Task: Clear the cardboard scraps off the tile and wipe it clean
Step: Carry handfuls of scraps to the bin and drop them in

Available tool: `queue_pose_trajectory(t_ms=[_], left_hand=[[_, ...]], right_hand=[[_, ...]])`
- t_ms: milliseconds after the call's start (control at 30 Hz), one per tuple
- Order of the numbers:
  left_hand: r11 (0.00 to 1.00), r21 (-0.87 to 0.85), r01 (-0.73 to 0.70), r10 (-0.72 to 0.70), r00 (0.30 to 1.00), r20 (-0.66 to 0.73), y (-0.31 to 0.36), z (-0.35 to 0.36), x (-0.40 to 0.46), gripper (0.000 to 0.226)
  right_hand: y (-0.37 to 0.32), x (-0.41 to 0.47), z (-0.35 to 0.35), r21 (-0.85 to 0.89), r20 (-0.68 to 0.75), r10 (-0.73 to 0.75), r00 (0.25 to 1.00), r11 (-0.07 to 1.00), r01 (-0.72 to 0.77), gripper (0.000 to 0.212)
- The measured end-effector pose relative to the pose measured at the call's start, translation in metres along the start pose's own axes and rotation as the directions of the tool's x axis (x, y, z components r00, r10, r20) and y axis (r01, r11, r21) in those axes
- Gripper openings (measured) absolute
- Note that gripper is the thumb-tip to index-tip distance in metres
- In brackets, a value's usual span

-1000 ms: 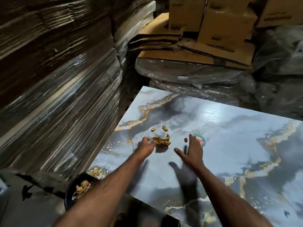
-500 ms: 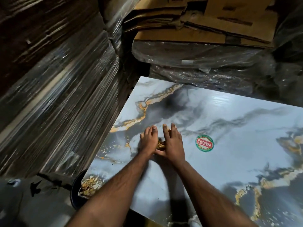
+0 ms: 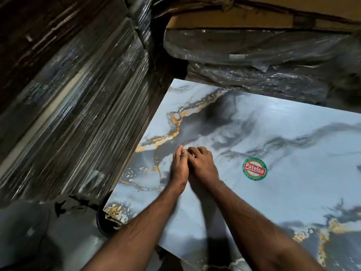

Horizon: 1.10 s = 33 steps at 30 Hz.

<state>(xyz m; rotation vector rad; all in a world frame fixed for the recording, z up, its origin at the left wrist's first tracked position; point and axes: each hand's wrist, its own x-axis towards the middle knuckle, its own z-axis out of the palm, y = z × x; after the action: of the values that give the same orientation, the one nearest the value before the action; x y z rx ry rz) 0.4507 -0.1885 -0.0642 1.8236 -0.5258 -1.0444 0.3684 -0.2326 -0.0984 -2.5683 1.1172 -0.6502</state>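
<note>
Two hands are brought together on the tile [image 3: 273, 145], side against side. To the left of the grip, a tall stack [image 3: 64, 106] wrapped in clear film is seen, its layers running down toward the floor [image 3: 29, 227]. Below and left of the grip, a dark round bowl [image 3: 101, 220] is partly tucked under the near corner of the tile; what it holds cannot be told.

The left hand [image 3: 178, 169] is laid on the tile with its fingers extended and closed together, the tips pointed away from the person. The right hand [image 3: 203, 165] is pressed against it, knuckles raised and fingers curled inward toward the left hand. Whether cardboard scraps are held inside this joined grip cannot be told, since nothing is shown between the palms; no scraps are seen on the bare surface around the hands. Both forearms are stretched in from the lower edge of the picture.

The tile itself is glossy, pale blue-grey with dark smoky patches and gold veins, one vein running just beyond the fingertips. Right of the grip, well apart from the right hand, a round green and red sticker [image 3: 254, 169] reading "Patelsa" is stuck to the tile. Above and right of the grip, beyond the far edge of the tile, film-covered bundles [image 3: 254, 61] are piled, with flattened cardboard [image 3: 234, 20] laid on top.
</note>
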Motion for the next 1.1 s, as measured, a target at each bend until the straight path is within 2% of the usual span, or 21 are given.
queue_pose_trajectory(t_ms=[167, 300, 367, 467, 500, 567, 667, 800, 867, 933, 1000, 1033, 1100], left_hand=[[0.996, 0.032, -0.083, 0.085, 0.996, -0.042, -0.001, 0.001, -0.017, 0.057], [0.997, -0.030, -0.065, 0.060, 0.987, -0.151, -0.002, 0.007, -0.026, 0.037], [0.999, 0.003, -0.046, 0.046, 0.984, -0.169, -0.001, 0.006, -0.030, 0.041], [0.964, 0.255, -0.071, 0.112, 0.983, -0.148, -0.005, -0.005, -0.027, 0.040], [0.936, 0.338, -0.098, 0.147, 0.982, -0.123, -0.006, -0.008, -0.025, 0.037], [0.887, 0.440, -0.139, 0.192, 0.978, -0.077, -0.007, -0.011, -0.021, 0.038], [0.813, 0.560, -0.162, 0.220, 0.975, -0.037, -0.005, -0.008, -0.022, 0.037], [0.589, 0.773, -0.234, 0.274, 0.958, 0.082, -0.001, -0.001, -0.029, 0.041], [0.509, 0.814, -0.282, 0.277, 0.948, 0.155, 0.006, 0.000, -0.027, 0.044], [0.450, 0.830, -0.331, 0.286, 0.933, 0.218, 0.012, 0.001, -0.022, 0.033], [0.347, 0.852, -0.391, 0.336, 0.900, 0.277, 0.015, 0.003, -0.019, 0.019], [0.311, 0.858, -0.409, 0.357, 0.887, 0.294, 0.015, 0.004, -0.019, 0.014], [0.307, 0.857, -0.414, 0.366, 0.882, 0.295, 0.011, 0.005, -0.018, 0.010]], right_hand=[[0.000, -0.001, 0.001, -0.026, -0.009, -0.103, 0.995, 0.994, 0.102, 0.025], [-0.001, -0.005, -0.009, -0.032, 0.014, -0.127, 0.992, 0.991, 0.127, 0.009], [0.002, -0.013, -0.017, 0.059, 0.069, -0.008, 0.998, 0.998, 0.004, 0.017], [0.008, -0.017, -0.032, 0.324, 0.061, 0.265, 0.962, 0.907, -0.271, 0.007], [0.010, -0.017, -0.039, 0.420, 0.045, 0.343, 0.938, 0.846, -0.329, 0.005], [0.013, -0.015, -0.052, 0.563, 0.069, 0.460, 0.885, 0.715, -0.415, 0.016], [0.019, -0.017, -0.063, 0.698, 0.108, 0.551, 0.827, 0.550, -0.458, 0.035], [0.016, -0.019, -0.072, 0.777, 0.145, 0.633, 0.761, 0.402, -0.483, 0.046], [0.012, -0.016, -0.080, 0.832, 0.262, 0.704, 0.660, 0.182, -0.525, 0.048], [0.010, -0.015, -0.090, 0.859, 0.437, 0.700, 0.565, -0.138, -0.493, 0.051], [0.010, -0.015, -0.097, 0.827, 0.562, 0.630, 0.536, -0.411, -0.383, 0.055], [0.011, -0.016, -0.099, 0.798, 0.599, 0.604, 0.526, -0.503, -0.332, 0.056], [0.012, -0.018, -0.102, 0.760, 0.637, 0.581, 0.507, -0.585, -0.285, 0.052]])
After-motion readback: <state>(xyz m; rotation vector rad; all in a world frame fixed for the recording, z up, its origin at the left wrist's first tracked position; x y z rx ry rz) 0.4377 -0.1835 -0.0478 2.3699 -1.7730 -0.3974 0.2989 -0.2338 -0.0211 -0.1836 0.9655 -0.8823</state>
